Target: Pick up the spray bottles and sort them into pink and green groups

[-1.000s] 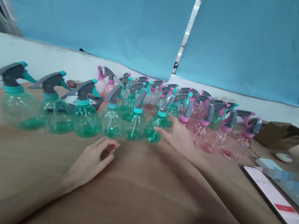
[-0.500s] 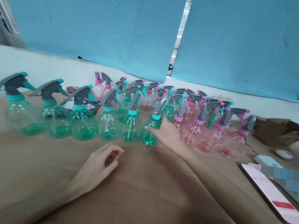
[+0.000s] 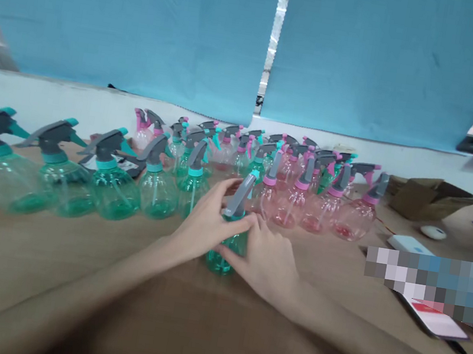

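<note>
A green spray bottle (image 3: 219, 264) with a grey trigger head and turquoise collar stands in front of the row, between my two hands. My left hand (image 3: 208, 214) is closed around its neck, with the thumb across the collar. My right hand (image 3: 270, 260) wraps the round body from the right side, thumb low on the front. Some green liquid shows at the bottom of the bottle. My fingers hide much of the collar and the body. Beside my left hand stands another green spray bottle (image 3: 192, 191); a pink spray bottle (image 3: 290, 206) stands behind my right hand.
Several more green and pink spray bottles stand in rows toward the wall. To the right are an open cardboard box (image 3: 425, 201), a white mouse (image 3: 433, 232), a white box (image 3: 409, 245) and a phone (image 3: 442, 324) with a cable. A blue curtain (image 3: 152, 26) hangs behind.
The green bottle has left the row and come nearer to me in my right hand. My left hand has moved up and right onto its neck. The view has shifted slightly.
</note>
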`<state>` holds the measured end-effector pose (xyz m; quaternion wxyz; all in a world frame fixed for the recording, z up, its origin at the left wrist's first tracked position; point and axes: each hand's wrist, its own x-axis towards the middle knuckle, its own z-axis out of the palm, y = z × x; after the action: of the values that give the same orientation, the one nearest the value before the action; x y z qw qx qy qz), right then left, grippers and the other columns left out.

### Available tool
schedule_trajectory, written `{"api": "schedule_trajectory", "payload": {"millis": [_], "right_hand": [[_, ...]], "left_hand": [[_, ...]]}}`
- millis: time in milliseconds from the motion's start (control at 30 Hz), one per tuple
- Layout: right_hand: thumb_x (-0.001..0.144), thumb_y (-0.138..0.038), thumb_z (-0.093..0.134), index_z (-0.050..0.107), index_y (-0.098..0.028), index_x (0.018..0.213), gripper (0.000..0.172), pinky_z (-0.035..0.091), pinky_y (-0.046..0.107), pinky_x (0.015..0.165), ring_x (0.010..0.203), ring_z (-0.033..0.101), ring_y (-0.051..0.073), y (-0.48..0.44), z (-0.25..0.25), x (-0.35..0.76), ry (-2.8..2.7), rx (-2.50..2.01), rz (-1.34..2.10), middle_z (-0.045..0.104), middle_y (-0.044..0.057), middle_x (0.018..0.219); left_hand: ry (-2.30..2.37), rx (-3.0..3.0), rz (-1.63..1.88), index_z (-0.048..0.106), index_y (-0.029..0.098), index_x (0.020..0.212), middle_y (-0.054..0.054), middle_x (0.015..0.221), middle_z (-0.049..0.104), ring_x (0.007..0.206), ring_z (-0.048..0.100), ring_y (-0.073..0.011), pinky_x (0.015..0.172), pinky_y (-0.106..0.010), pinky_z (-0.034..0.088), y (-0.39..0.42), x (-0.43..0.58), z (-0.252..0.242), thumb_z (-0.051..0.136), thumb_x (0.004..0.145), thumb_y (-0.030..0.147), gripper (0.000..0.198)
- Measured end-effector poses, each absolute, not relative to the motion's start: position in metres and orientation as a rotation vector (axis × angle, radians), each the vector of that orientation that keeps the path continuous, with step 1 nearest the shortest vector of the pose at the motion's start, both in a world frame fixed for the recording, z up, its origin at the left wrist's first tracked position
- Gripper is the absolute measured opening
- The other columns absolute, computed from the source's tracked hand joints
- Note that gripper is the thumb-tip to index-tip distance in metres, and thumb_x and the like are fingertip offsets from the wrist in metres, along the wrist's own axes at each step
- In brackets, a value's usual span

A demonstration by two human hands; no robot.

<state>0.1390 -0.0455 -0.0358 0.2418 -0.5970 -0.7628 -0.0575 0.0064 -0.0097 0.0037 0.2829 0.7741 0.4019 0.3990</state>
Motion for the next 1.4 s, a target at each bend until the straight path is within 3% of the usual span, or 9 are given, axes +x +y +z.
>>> {"api": "schedule_trajectory", "payload": {"millis": [200,367,533,700,933,1033,1133,1300,1400], "right_hand": [[0.079,-0.078,0.030,0.048,-0.002,0.125,0.090,0.055,0.043,0.062,0.102,0.061,0.038,-0.061,-0.051,0.142,-2.090,-1.463,-0.303,0.060,0.028,0.117],[0.076,-0.078,0.037,0.052,-0.005,0.121,0.087,0.056,0.043,0.066,0.098,0.062,0.037,-0.057,-0.057,0.144,-2.109,-1.418,-0.190,0.064,0.024,0.107],[0.072,-0.072,0.054,0.040,-0.012,0.132,0.086,0.052,0.048,0.080,0.106,0.059,0.036,-0.050,-0.063,0.152,-2.152,-1.280,0.114,0.060,0.020,0.117],[0.068,-0.066,0.064,0.032,-0.012,0.139,0.094,0.045,0.049,0.094,0.117,0.052,0.033,-0.038,-0.071,0.186,-2.313,-1.078,0.311,0.053,0.020,0.129],[0.080,-0.056,0.060,0.045,-0.024,0.135,0.066,0.036,0.048,0.105,0.129,0.042,0.027,-0.023,-0.093,0.234,-2.430,-1.097,0.342,0.047,0.010,0.140],[0.083,-0.055,0.057,0.050,-0.023,0.132,0.059,0.036,0.049,0.106,0.131,0.040,0.028,-0.020,-0.101,0.238,-2.398,-1.187,0.372,0.046,0.011,0.141],[0.086,-0.053,0.053,0.047,-0.023,0.135,0.058,0.033,0.050,0.108,0.133,0.036,0.027,-0.019,-0.102,0.237,-2.405,-1.195,0.405,0.043,0.009,0.143],[0.088,-0.054,0.050,0.043,-0.021,0.138,0.060,0.030,0.049,0.109,0.136,0.031,0.025,-0.021,-0.098,0.237,-2.415,-1.208,0.451,0.039,0.008,0.145],[0.087,-0.055,0.050,0.042,-0.022,0.138,0.061,0.030,0.049,0.110,0.136,0.030,0.025,-0.021,-0.097,0.237,-2.408,-1.206,0.472,0.038,0.008,0.145]], "left_hand": [[0.861,1.956,1.160,0.048,0.022,0.127,-0.008,0.114,0.062,0.106,0.060,-0.0228,0.096,-0.042,0.046,-0.011,0.026,-0.007,0.057,0.085,0.028,0.043],[0.815,1.882,1.073,0.054,0.020,0.121,-0.006,0.110,0.064,0.099,0.062,-0.0213,0.094,-0.041,0.047,-0.004,0.023,-0.010,0.054,0.081,0.019,0.040],[0.855,1.876,1.044,0.059,0.020,0.108,-0.001,0.084,0.065,0.081,0.063,-0.0196,0.083,-0.041,0.052,-0.006,0.021,-0.004,0.052,0.076,0.016,0.033],[0.907,1.871,1.071,0.060,0.021,0.103,0.001,0.074,0.061,0.070,0.061,-0.0180,0.079,-0.039,0.052,-0.010,0.024,-0.002,0.053,0.073,0.018,0.031],[0.963,1.941,0.989,0.055,0.025,0.116,0.003,0.065,0.061,0.058,0.058,-0.0170,0.060,-0.033,0.051,-0.011,0.021,-0.003,0.047,0.075,0.020,0.042],[0.999,1.942,1.012,0.058,0.025,0.110,0.002,0.068,0.063,0.060,0.059,-0.0175,0.056,-0.031,0.050,-0.011,0.021,-0.004,0.048,0.075,0.022,0.036],[1.019,1.940,1.007,0.059,0.024,0.102,0.001,0.075,0.065,0.066,0.061,-0.0185,0.058,-0.031,0.052,-0.011,0.021,-0.004,0.050,0.076,0.026,0.028],[0.978,1.934,0.965,0.058,0.026,0.109,0.000,0.087,0.065,0.077,0.063,-0.0188,0.065,-0.029,0.053,-0.009,0.021,0.000,0.049,0.075,0.022,0.035],[0.992,1.933,0.950,0.058,0.027,0.107,0.002,0.078,0.063,0.067,0.061,-0.0174,0.057,-0.028,0.051,-0.009,0.020,-0.001,0.048,0.075,0.023,0.034]]}}
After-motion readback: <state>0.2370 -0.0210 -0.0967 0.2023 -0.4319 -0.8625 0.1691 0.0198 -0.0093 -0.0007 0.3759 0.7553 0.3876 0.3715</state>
